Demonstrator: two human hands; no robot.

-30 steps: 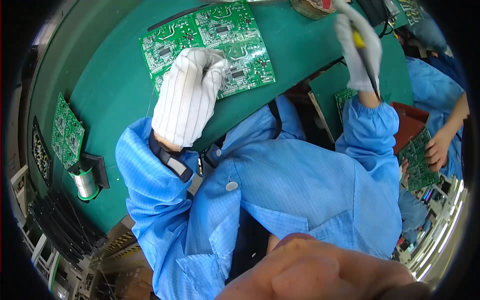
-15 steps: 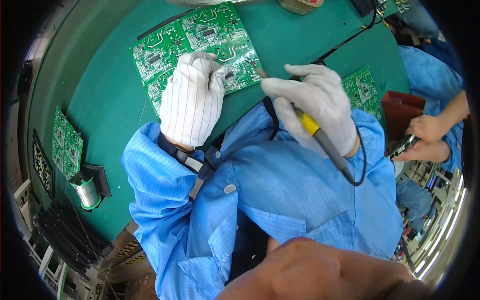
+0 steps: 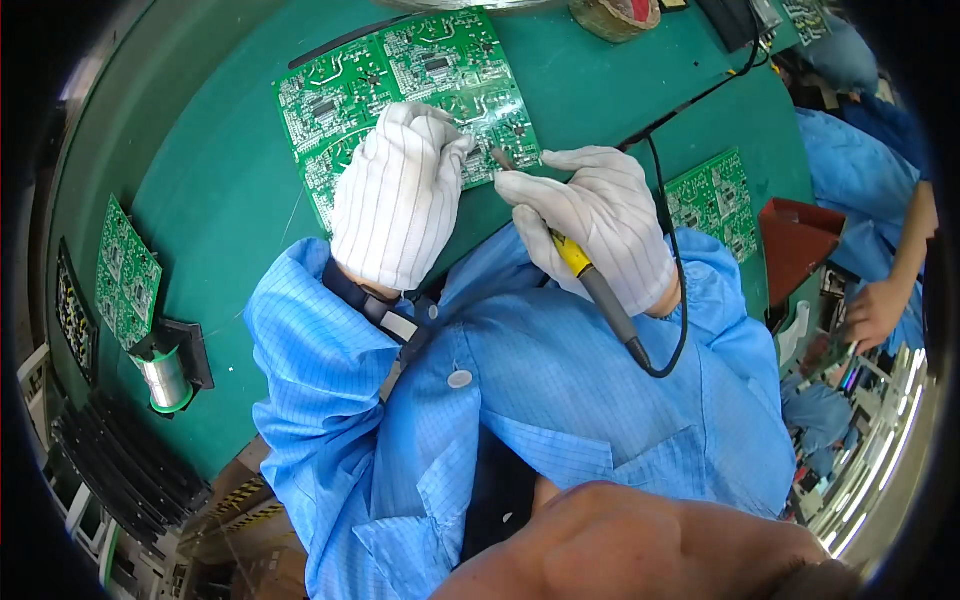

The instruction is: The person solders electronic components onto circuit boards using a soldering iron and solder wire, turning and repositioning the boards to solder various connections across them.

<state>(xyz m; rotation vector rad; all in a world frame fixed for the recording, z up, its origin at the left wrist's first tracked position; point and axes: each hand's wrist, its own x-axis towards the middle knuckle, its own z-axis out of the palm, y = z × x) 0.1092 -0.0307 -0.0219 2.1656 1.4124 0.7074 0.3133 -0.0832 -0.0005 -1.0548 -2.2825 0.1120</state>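
Observation:
My left hand [image 3: 398,195], in a white striped glove, rests on a green circuit board panel [image 3: 440,65] with its fingers curled into a pinch. What lies between those fingertips is hidden. A thin strand runs up from near the solder spool [image 3: 165,380] toward the panel's left edge beside this hand. My right hand [image 3: 605,225], gloved in white, is closed around a soldering iron [image 3: 608,305] with a yellow and grey handle. The iron's brownish front end reaches over the panel's lower right part, close to the left fingertips. Its black cord loops up behind the right wrist.
Another green board [image 3: 715,205] lies right of my hand, next to a dark red bin [image 3: 797,240]. On the left, a green board [image 3: 128,275] leans by the spool. A small round container [image 3: 615,18] stands at the back. A co-worker's hand [image 3: 878,315] is at far right.
My right hand with the soldering iron has moved left and slightly down, bringing the iron's front end further over the panel. The co-worker's hand at far right has shifted lower.

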